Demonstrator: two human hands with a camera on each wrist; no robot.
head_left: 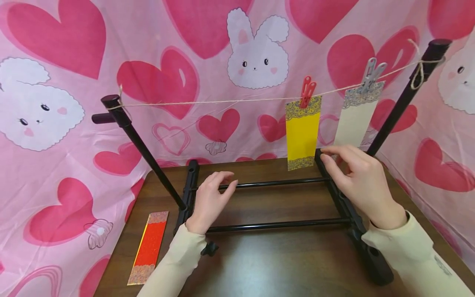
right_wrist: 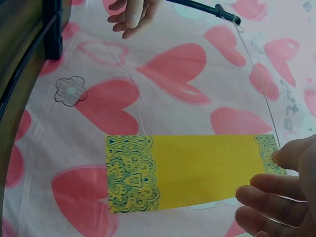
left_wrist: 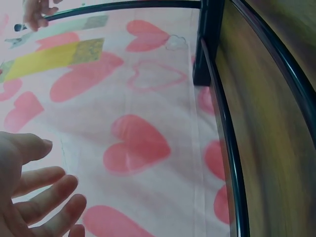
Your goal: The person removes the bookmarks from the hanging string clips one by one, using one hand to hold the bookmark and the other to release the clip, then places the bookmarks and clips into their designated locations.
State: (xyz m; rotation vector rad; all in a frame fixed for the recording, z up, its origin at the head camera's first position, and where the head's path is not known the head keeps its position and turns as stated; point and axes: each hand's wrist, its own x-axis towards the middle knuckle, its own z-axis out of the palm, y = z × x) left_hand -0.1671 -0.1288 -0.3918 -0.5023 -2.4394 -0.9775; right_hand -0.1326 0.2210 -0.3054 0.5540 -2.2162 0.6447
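Observation:
My left hand (head_left: 214, 199) hovers over the left side of a black rack, its fingers relaxed and holding nothing. On the right, my right hand (head_left: 360, 183) is raised above the rack's side bar, fingers loosely bent with nothing between them. A yellow card (head_left: 303, 134) with patterned ends hangs from a string (head_left: 237, 100) by a red clothespin (head_left: 307, 91). Farther right, a grey clothespin (head_left: 372, 73) holds a cream card (head_left: 355, 117), whose lower end is partly hidden behind my right hand. In the right wrist view, the fingers overlap the yellow card's upper end; contact cannot be told.
A red card (head_left: 150, 245) with patterned ends lies on the wooden table (head_left: 267, 264), left of the rack. The string runs between two black posts (head_left: 146, 154). Crossbars (head_left: 278, 225) join the rack's feet. Pink heart-and-bunny cloth (head_left: 208, 37) stands behind and at the sides.

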